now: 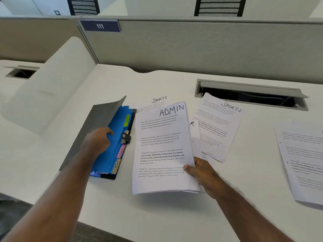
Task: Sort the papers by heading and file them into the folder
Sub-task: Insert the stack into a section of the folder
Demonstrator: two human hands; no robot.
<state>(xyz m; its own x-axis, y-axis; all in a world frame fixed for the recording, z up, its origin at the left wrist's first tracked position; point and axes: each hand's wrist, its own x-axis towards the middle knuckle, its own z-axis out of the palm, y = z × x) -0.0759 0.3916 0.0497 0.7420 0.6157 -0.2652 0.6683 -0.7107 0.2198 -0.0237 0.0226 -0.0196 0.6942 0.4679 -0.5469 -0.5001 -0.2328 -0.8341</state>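
1. Close to the near edge of the worktop (157, 212), the right hand (203, 173) pinches a small stack of ADMIN papers (162, 147). The thumb lies on top and the fingers curl under. The stack is lifted a bit at its near end.
2. Just to the left, the left hand (97, 142) rests on the blue dividers (111, 145) of the open folder (97, 130). Its fingers curl at the edge of a divider, holding the pockets apart.
3. The tabs show HR, what looks like FINANCE, and SPORTS. I cannot see an ADMIN tab.
4. I think the step is filing the ADMIN stack. Next, the left hand must find the right pocket and hold it wide. Then the right hand slides the stack in flat.
5. Farther back lie two SPORTS sheets (220, 126), still waiting.
6. More papers (304, 163) sit by the right edge.
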